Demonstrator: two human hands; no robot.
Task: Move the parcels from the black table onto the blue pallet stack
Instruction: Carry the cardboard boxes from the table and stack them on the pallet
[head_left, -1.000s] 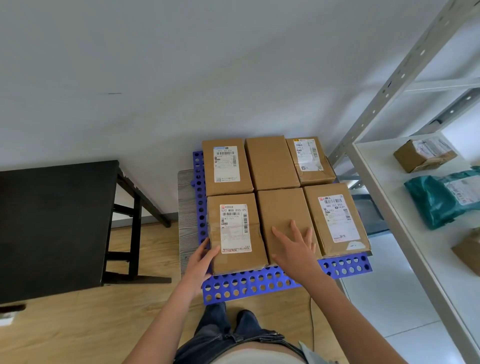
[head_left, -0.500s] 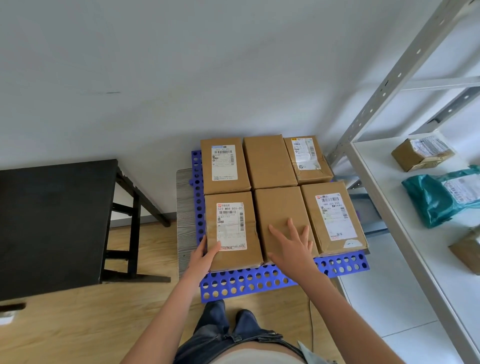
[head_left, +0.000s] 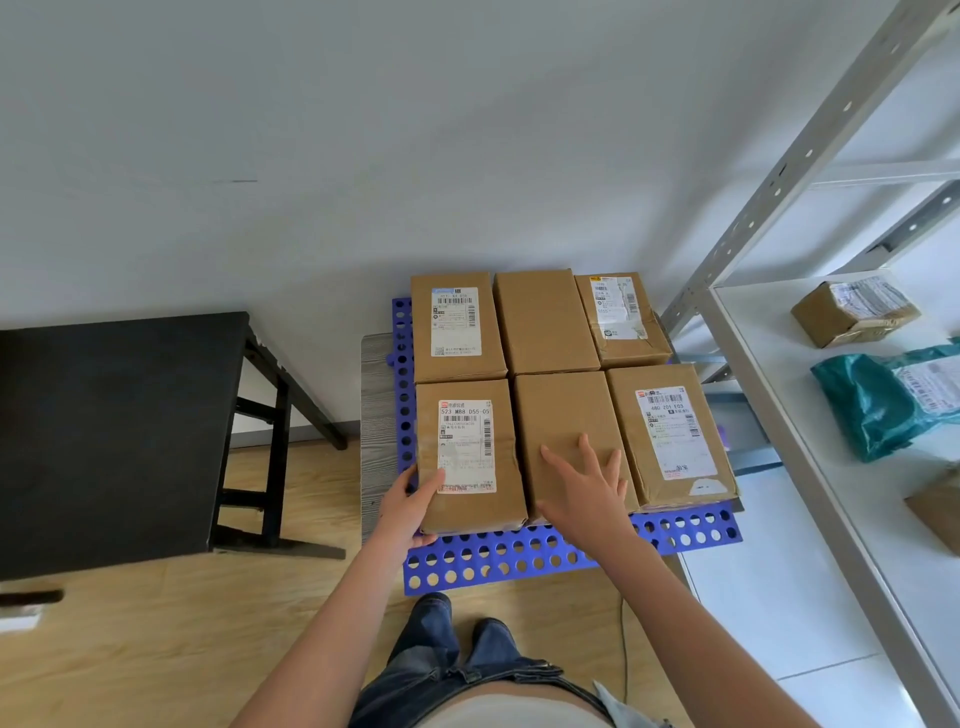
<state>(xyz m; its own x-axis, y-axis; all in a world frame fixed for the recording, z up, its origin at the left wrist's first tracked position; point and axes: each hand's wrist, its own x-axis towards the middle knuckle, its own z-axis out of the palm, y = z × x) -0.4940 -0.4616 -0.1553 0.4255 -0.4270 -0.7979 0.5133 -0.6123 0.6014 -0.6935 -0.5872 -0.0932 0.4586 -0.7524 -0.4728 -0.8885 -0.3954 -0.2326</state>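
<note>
Six cardboard parcels (head_left: 545, 322) sit on blue pallet (head_left: 519, 561), long axes 12–6. Left hand (head_left: 408, 506) grips front-left parcel (head_left: 470, 457) at its 7 o'clock corner. Right hand (head_left: 587, 486) lies flat, fingers spread, on front-middle parcel (head_left: 563, 410), 3 o'clock of it.

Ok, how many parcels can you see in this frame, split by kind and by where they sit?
Cardboard boxes on the blue pallet: 6
Cardboard boxes on the white shelf: 2, one cut off by the frame edge
Teal plastic mailer on the shelf: 1
Total: 9
</note>
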